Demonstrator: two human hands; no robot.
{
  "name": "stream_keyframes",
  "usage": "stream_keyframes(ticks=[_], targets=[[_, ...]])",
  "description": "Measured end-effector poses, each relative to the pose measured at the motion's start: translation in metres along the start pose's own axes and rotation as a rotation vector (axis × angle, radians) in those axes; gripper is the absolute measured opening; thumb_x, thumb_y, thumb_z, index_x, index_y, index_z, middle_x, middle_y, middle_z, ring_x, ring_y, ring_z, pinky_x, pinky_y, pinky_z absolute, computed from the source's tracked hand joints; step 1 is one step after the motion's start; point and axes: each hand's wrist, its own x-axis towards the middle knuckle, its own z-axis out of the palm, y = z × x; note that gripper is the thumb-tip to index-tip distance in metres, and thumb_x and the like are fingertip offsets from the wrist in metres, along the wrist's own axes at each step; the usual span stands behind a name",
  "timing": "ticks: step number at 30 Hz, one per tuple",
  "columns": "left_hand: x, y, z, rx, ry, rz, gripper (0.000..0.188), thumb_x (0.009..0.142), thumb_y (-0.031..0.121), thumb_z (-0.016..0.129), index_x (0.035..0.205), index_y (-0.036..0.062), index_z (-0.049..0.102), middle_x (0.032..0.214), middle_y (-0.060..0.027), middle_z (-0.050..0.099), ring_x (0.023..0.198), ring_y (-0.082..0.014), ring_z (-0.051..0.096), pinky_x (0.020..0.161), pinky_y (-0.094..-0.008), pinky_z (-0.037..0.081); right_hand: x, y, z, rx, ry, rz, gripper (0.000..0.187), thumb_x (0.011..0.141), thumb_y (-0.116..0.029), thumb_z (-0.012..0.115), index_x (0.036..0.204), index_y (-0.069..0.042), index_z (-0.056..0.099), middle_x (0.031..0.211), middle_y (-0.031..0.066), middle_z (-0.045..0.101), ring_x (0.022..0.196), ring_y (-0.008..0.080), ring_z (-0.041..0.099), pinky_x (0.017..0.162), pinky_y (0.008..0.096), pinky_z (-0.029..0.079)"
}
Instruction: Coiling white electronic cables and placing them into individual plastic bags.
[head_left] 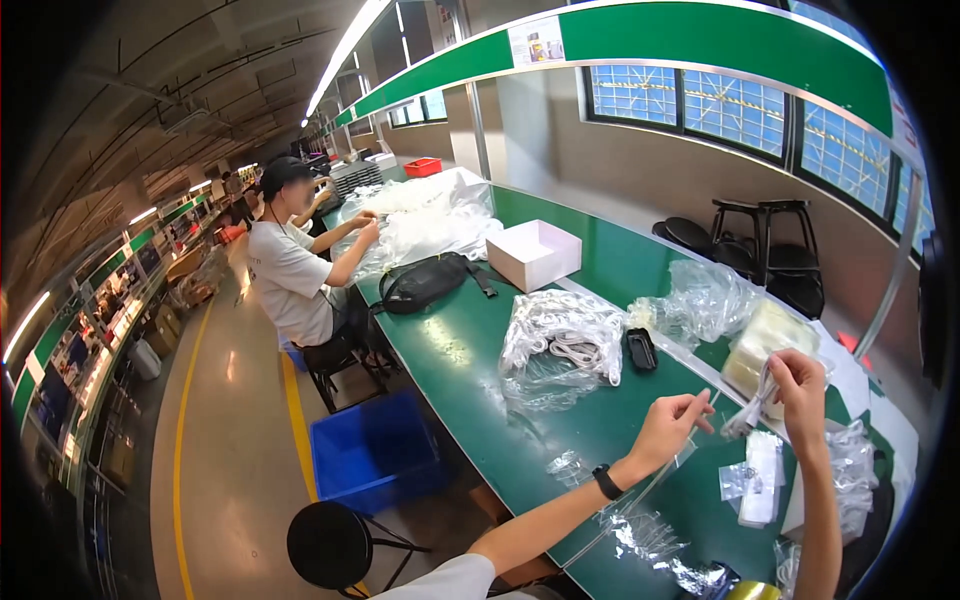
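Observation:
Over the near right part of the green workbench, my right hand (800, 392) is closed on a coiled white cable (748, 414), which hangs between its fingers and points toward my left hand. My left hand (672, 432), with a dark wristband, has thumb and fingers brought together in a pinch. What it grips is too small to make out. A clear plastic strip or bag lies just below it. Close under my right hand is a stack of small white packets (762, 478) in clear plastic. Beyond it sits a clear bag with pale yellowish contents (768, 345).
A heap of white cables (565, 338) in a plastic bag lies mid-bench, near a small black object (641, 349), a white box (535, 254) and a black waist bag (424, 283). A seated co-worker (292, 255) handles white material farther along. A blue bin (370, 450) and black stool (329, 545) stand left.

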Motion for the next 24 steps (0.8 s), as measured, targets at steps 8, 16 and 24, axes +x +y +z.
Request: stream_keyframes(ticks=[8,16,24], targets=[[0.009,-0.023,0.005,-0.122,-0.161,-0.036,0.047,0.099,0.041,0.056,0.094,-0.0032,0.070,0.070,-0.0045,0.071,0.058,-0.0022,0.043,0.052,-0.0226,0.033,-0.010,0.010,0.024,0.281,-0.056,0.117,0.023,0.102,-0.023,0.048,0.090,-0.005,0.055,0.070,0.0007,0.055,0.061,0.0091,0.056,0.056,0.0230,0.045],[0.003,-0.011,0.003,-0.188,-0.256,-0.274,0.031,0.096,0.030,0.062,0.098,0.0006,0.071,0.087,-0.0027,0.072,0.057,-0.0004,0.047,0.049,-0.0186,0.033,-0.028,0.025,0.014,0.449,0.123,0.506,0.029,0.099,-0.021,0.048,0.125,-0.008,0.047,0.079,0.0013,0.049,0.060,0.0113,0.050,0.053,0.0252,0.044],[0.014,-0.031,-0.009,-0.528,-0.165,-0.366,0.038,0.092,0.014,0.067,0.124,-0.0025,0.055,0.112,-0.0113,0.068,0.105,-0.0179,0.065,0.085,-0.0301,0.050,-0.038,0.029,0.016,0.167,-0.103,0.130,0.049,0.082,0.005,0.056,0.129,-0.003,0.045,0.099,0.0105,0.063,0.083,0.0170,0.062,0.077,0.0309,0.052]])
